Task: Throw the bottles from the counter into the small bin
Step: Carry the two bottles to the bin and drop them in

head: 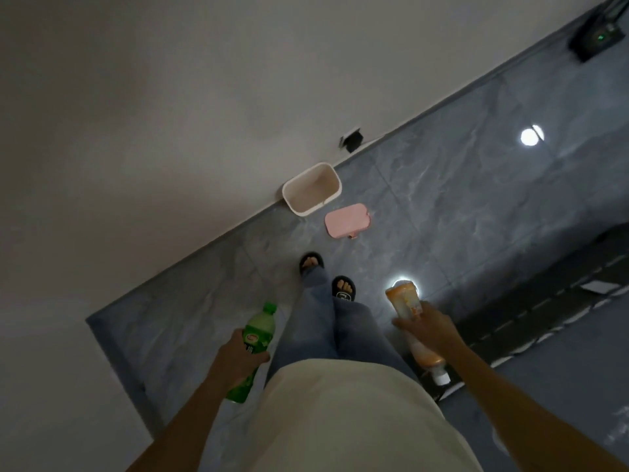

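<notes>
My left hand is shut around the middle of a green plastic bottle, its green cap pointing forward. My right hand grips an orange bottle by its middle, held with its white cap toward me and its base forward. The small white bin stands open on the grey floor against the wall, a few steps ahead of my feet. Its inside looks empty. The pink lid lies flat on the floor just right of the bin.
A white wall runs along the left, with a dark wall socket just above the bin. The glossy grey tile floor reflects ceiling lights. A dark device with a green light sits far right by the wall.
</notes>
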Motion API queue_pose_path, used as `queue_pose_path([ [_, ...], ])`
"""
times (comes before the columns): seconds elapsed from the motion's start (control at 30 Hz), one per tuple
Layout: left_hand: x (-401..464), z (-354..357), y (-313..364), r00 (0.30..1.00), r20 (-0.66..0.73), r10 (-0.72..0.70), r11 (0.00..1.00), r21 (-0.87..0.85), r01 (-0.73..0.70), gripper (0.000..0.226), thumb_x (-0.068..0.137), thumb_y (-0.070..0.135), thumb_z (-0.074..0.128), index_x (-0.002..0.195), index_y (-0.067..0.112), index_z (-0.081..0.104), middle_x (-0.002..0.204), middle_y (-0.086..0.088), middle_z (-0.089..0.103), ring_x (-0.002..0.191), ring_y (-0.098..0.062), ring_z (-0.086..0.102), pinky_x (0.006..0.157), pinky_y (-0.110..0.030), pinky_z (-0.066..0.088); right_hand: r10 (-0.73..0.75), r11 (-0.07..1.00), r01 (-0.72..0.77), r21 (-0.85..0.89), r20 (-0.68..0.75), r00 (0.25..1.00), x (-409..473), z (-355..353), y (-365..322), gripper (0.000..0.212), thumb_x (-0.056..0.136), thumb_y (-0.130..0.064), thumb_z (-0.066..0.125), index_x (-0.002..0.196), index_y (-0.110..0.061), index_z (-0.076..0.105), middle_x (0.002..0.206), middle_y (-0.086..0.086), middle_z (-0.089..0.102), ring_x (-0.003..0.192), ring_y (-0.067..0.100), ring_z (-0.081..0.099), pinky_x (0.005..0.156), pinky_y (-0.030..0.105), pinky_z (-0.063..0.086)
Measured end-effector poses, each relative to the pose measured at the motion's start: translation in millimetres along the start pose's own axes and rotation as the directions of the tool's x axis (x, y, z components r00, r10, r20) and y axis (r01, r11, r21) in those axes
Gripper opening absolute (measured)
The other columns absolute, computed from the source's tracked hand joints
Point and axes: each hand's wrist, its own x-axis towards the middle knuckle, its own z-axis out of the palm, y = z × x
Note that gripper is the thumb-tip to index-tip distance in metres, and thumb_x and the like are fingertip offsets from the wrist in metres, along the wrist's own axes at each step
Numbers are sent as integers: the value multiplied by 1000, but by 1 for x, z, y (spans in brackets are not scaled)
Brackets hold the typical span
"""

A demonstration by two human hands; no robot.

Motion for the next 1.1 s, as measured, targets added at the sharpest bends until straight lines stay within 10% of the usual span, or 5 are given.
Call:
queue_pose_path([
  [0.4, 58, -32, 24, 1000, 18, -12, 998, -62, 13, 81, 75, 37, 84, 138, 15, 39, 118, -3, 57, 98, -19, 54, 81, -31, 44, -120, 981, 121, -149, 12, 993, 54, -7, -99, 78, 74, -64, 71, 132, -17, 47, 115, 6, 63, 90, 17, 56, 81, 35, 43],
  [0.7, 159, -43, 124, 992, -57, 110, 985, -125, -116, 75, 62, 53, 80, 126, 27, 50, 109, 5, 63, 98, -18, 62, 86, -38, 52, -103, 978, 109, 176, -41, 994, 146, -2, -176, 72, 74, -60, 73, 125, -13, 53, 108, 7, 64, 93, 24, 63, 81, 40, 50],
  [0.83, 236, -31, 161, 984, -94, 152, 976, -140, -164, 65, 67, 43, 82, 121, 28, 49, 104, 5, 63, 92, -17, 62, 75, -32, 48, -64, 853, 84, 514, -56, 996, 226, 15, -227, 76, 72, -54, 77, 129, -10, 52, 116, 15, 65, 103, 33, 65, 89, 51, 56],
  [1.0, 340, -11, 192, 959, -196, 202, 958, -162, -235, 66, 62, 51, 77, 118, 36, 46, 92, 17, 60, 81, -1, 60, 59, -23, 42, -53, 667, 73, 742, -51, 997, 351, 49, -277, 50, 75, -48, 78, 106, -10, 66, 77, 2, 66, 64, 17, 63, 46, 23, 49],
  [1.1, 397, 1, 199, 931, -273, 243, 937, -183, -299, 62, 60, 53, 78, 111, 46, 43, 87, 23, 59, 73, 9, 59, 57, -18, 39, -78, 499, 6, 866, 38, 996, 427, 75, -301, 54, 77, -37, 80, 121, -12, 61, 105, 9, 71, 92, 24, 70, 78, 38, 61],
])
